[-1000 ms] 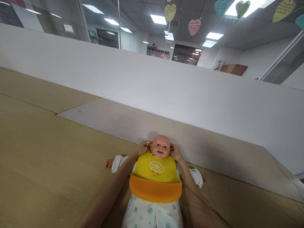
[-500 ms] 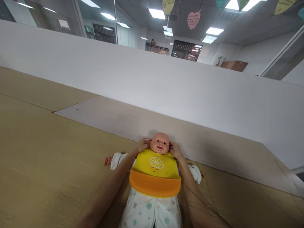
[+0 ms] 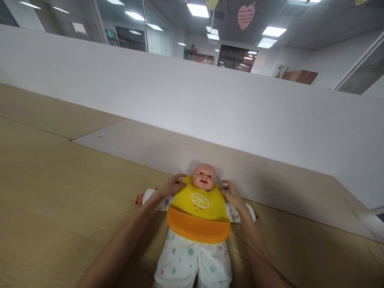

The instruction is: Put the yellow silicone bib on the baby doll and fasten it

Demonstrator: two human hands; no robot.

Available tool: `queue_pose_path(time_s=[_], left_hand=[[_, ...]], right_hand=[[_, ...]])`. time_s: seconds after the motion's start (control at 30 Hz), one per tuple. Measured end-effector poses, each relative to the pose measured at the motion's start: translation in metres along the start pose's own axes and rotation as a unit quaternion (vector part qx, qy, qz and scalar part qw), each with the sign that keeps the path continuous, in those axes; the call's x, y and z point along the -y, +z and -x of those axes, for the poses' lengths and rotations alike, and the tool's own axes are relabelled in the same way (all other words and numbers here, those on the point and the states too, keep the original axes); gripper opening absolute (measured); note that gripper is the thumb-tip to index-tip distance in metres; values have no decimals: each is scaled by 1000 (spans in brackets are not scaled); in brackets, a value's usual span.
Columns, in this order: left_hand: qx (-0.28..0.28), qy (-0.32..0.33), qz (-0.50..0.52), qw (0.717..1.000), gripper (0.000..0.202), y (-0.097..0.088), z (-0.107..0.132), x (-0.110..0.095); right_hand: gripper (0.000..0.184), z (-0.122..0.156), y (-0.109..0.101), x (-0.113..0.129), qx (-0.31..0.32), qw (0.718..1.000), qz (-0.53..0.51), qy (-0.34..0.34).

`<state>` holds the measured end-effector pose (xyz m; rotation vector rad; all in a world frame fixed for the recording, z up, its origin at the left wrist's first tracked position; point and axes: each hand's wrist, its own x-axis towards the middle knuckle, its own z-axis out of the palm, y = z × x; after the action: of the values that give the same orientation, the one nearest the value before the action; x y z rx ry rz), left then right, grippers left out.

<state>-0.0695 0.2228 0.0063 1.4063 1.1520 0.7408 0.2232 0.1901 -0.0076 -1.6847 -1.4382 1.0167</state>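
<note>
A baby doll (image 3: 204,176) in white patterned clothes lies on its back on a tan mat (image 3: 60,192). It wears a yellow bib (image 3: 198,204) with a lemon-slice print and an orange catch pocket. My left hand (image 3: 172,186) rests on the doll's shoulder at the bib's upper left edge, fingers spread. On the other side my right hand (image 3: 231,193) touches the bib's upper right edge, fingers apart. Neither hand grips anything that I can see.
A paler mat panel (image 3: 144,144) lies behind the doll, against a low white wall (image 3: 210,104). Above the wall are glass partitions, ceiling lights and hanging paper hearts (image 3: 245,16).
Both hands have come away from the doll's neck beside the head and moved outward and down onto its shoulders, fingers now spread.
</note>
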Motion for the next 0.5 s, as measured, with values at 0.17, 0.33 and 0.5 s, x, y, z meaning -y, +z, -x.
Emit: queue_pose_path(time_s=[0.17,0.33,0.5], left_hand=[[-9,4,-52,999,59,-7,27,3],[-4,-20,-40,999,63,-2,47,-8],[-5,-41,72,997,65,9,64,-8]], right_hand=[[53,44,-4,8,64,996,-57,27],[57,65,-2,-2,97,984,-148,16],[55,72,5,-15,26,989,-142,-23]])
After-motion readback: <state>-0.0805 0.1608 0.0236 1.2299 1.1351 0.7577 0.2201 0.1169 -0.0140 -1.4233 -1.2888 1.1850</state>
